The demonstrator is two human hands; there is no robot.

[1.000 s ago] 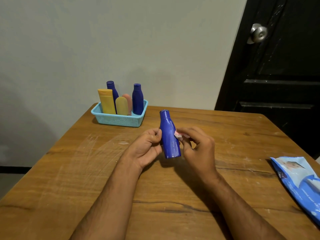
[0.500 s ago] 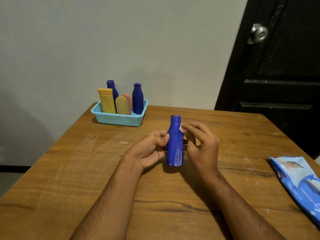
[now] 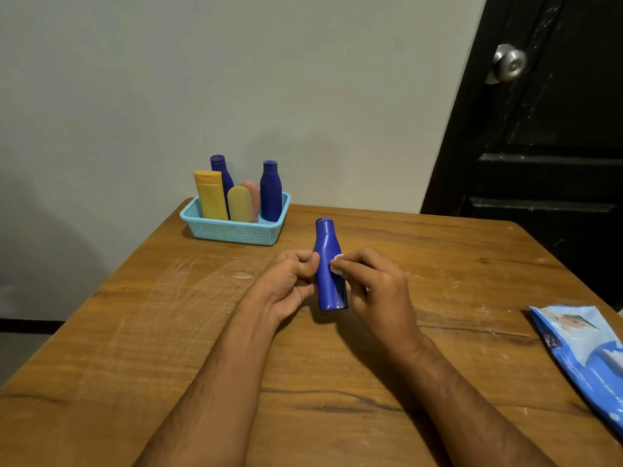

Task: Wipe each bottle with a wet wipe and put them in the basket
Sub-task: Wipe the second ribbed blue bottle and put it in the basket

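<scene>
From the head camera, a blue bottle [image 3: 329,267] was held nearly upright, cap up and leaning slightly left, above the middle of the wooden tabletop [image 3: 135,332]. The left hand [image 3: 288,284] had its grip clamped on the bottle's left side, thumb and curled fingers against the body. The right hand [image 3: 374,284] pinched a small white wet wipe [image 3: 336,264] in its fingertips and pressed it to the bottle's right side.

At the far left of the tabletop stood a light blue basket [image 3: 236,230] holding two dark blue bottles [image 3: 270,190], a yellow tube [image 3: 210,193], a pale yellow bottle [image 3: 239,203] and a peach bottle [image 3: 253,193], all upright. A blue wet wipe packet [image 3: 586,355] lay at the right edge, well apart from the hands. A black door [image 3: 553,129] with a metal knob [image 3: 509,64] stood behind.
</scene>
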